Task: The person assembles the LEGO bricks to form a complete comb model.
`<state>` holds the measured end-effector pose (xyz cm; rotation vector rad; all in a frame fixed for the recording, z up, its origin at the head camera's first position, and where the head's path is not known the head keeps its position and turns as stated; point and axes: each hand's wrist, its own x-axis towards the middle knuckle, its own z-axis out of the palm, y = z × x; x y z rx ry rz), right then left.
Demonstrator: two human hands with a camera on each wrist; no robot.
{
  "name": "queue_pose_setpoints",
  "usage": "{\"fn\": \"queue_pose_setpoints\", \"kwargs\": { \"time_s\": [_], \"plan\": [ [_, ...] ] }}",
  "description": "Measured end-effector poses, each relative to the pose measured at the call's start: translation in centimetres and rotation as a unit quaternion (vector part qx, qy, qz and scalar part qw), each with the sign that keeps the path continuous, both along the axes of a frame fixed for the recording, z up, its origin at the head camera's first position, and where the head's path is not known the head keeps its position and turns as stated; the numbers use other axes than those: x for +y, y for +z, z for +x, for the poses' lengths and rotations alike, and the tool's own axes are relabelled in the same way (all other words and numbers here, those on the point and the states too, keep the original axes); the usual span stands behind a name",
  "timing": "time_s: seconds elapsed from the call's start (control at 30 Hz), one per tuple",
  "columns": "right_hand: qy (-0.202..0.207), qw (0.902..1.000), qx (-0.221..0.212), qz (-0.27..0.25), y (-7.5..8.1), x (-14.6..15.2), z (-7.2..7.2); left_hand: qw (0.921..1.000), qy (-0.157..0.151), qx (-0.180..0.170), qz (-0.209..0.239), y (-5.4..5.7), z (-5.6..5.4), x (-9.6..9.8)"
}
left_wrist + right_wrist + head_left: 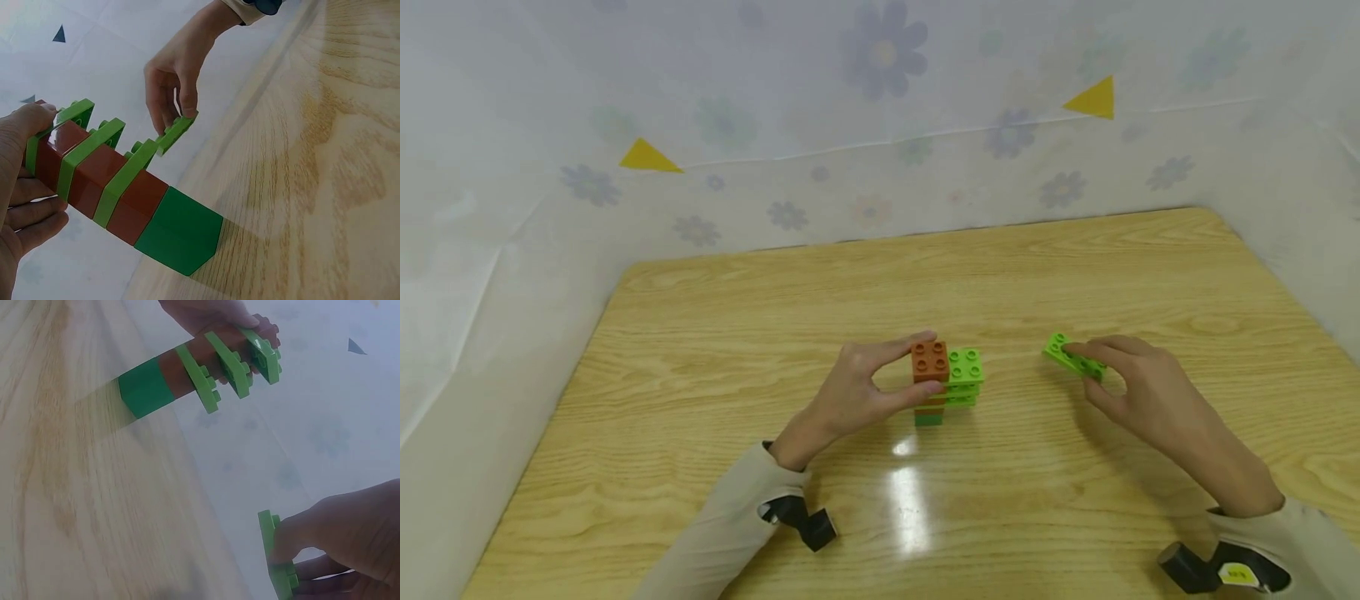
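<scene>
A tower of toy building bricks [94, 178] stands upright on the table. Its base is a dark green brick [181, 231]; above it, reddish-brown bricks alternate with thin light green plates that jut out to the right in the head view. My left hand [853, 390] grips the tower near its top, thumb on the near side and fingers on the far side, around the top brown brick [930, 360]. Off to the right, my right hand [1146, 392] pinches a separate light green studded plate [1060, 353] between thumb and fingers, above the table and apart from the tower.
The wood-grain table [715, 333] has its far edge against a pale floral sheet [865, 183], which also rises along both sides. Two yellow triangles [650, 157] mark the sheet. Each wrist carries a black camera mount [801, 521].
</scene>
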<state>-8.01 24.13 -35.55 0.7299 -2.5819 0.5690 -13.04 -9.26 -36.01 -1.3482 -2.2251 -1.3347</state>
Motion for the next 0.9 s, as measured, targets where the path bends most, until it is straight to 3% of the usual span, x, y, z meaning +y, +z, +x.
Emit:
{"fn": "queue_pose_setpoints", "kwargs": {
  "time_s": [0.9],
  "plan": [
    [0.04,0.9988,0.024,-0.015,2.7,-3.0,-1.3,0.9997,-0.02,0.005,0.011,0.0,-0.2,0.2]
  ]
}}
